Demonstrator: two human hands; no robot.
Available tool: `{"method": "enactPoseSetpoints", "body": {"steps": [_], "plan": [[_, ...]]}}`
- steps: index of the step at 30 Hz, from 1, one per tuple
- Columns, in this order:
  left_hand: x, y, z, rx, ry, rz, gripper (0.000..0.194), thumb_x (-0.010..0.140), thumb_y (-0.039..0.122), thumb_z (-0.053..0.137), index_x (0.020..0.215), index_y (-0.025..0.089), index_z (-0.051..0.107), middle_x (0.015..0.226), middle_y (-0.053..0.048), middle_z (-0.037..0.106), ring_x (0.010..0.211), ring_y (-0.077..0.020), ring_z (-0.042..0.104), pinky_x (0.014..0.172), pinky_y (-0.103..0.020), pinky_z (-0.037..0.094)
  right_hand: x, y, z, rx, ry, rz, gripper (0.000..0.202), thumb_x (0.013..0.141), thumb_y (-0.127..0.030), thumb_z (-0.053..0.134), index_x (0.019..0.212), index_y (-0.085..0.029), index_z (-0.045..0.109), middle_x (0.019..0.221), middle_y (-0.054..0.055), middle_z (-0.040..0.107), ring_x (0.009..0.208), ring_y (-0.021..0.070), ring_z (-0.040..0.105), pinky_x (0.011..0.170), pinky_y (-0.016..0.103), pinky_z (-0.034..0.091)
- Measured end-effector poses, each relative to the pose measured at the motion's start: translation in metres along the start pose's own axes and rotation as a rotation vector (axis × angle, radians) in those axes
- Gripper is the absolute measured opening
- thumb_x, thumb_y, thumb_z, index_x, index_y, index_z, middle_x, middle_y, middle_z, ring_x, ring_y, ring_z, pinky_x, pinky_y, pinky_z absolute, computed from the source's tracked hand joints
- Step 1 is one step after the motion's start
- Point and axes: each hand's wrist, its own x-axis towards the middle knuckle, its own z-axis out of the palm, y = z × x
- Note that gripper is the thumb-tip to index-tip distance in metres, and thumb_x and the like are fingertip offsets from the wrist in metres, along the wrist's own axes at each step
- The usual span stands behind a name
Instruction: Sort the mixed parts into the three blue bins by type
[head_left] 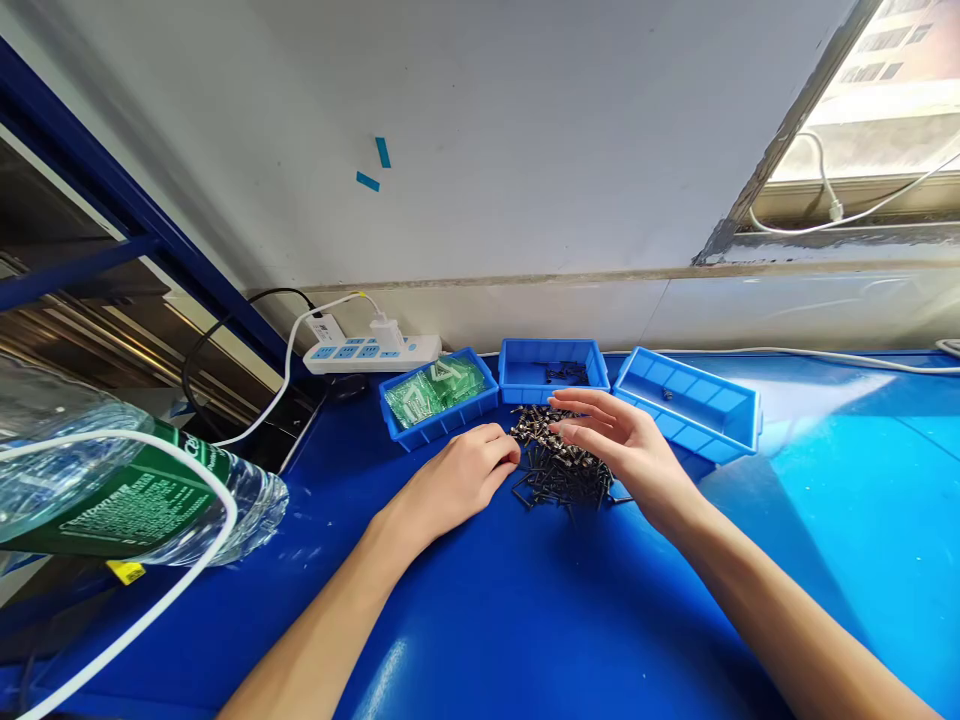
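Observation:
A loose pile of small dark screws, mixed with shiny silver and brass-toned pieces, lies on the blue tabletop. My left hand rests at the pile's left edge, its fingers curled together; whatever they may hold is hidden. Over the right side of the pile is my right hand, fingers stretched and apart, with nothing seen between them. Behind the pile, the middle blue bin has a few dark screws inside. The right blue bin holds a tiny dark piece or two.
The left blue bin contains green-printed plastic packets. A white power strip with plugs sits by the wall. At the left lies a large water bottle, with a white cable looping in front of it.

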Motion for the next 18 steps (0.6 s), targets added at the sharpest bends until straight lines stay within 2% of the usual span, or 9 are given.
{"method": "enactPoseSetpoints", "body": {"steps": [5, 8, 11, 14, 18], "plan": [[0.0, 0.002, -0.001, 0.007, 0.032, 0.013, 0.011, 0.096, 0.01, 0.062, 0.09, 0.018, 0.066, 0.095, -0.004, 0.069, 0.081, -0.0181, 0.067, 0.076, -0.029, 0.055, 0.0, 0.0, -0.001, -0.009, -0.015, 0.019, 0.036, 0.078, -0.04, 0.079, 0.111, -0.025, 0.078, 0.118, 0.009, 0.08, 0.097, 0.0247, 0.078, 0.092, 0.042, 0.061], [0.0, 0.003, -0.002, -0.052, 0.092, 0.003, 0.011, 0.095, 0.01, 0.062, 0.09, 0.019, 0.065, 0.092, -0.003, 0.07, 0.077, -0.017, 0.068, 0.072, -0.028, 0.055, -0.001, -0.003, 0.0, -0.042, -0.056, 0.019, 0.031, 0.08, -0.041, 0.077, 0.104, -0.023, 0.078, 0.106, 0.008, 0.082, 0.092, 0.0246, 0.079, 0.089, 0.041, 0.062], [0.001, 0.005, -0.004, -0.166, 0.193, 0.014, 0.011, 0.093, 0.009, 0.064, 0.089, 0.02, 0.065, 0.084, 0.0, 0.071, 0.073, -0.0152, 0.068, 0.071, -0.026, 0.056, -0.003, -0.011, 0.001, -0.134, -0.124, -0.01, 0.025, 0.082, -0.039, 0.076, 0.099, -0.021, 0.078, 0.1, 0.008, 0.082, 0.093, 0.0249, 0.078, 0.086, 0.039, 0.064], [0.001, 0.009, -0.006, -0.268, 0.286, 0.011, 0.011, 0.089, 0.01, 0.068, 0.089, 0.021, 0.064, 0.08, 0.003, 0.071, 0.069, -0.0131, 0.067, 0.072, -0.024, 0.057, -0.006, -0.019, 0.002, -0.211, -0.219, -0.028, 0.025, 0.083, -0.037, 0.074, 0.102, -0.022, 0.078, 0.1, 0.007, 0.082, 0.092, 0.0255, 0.078, 0.081, 0.037, 0.065], [0.0, 0.013, -0.006, -0.321, 0.352, 0.006, 0.013, 0.087, 0.011, 0.07, 0.091, 0.021, 0.063, 0.08, 0.004, 0.07, 0.069, -0.0116, 0.067, 0.071, -0.022, 0.058, -0.008, -0.021, 0.005, -0.228, -0.314, 0.012, 0.025, 0.084, -0.039, 0.074, 0.1, -0.02, 0.08, 0.095, 0.007, 0.082, 0.084, 0.0251, 0.078, 0.076, 0.036, 0.065]]}}
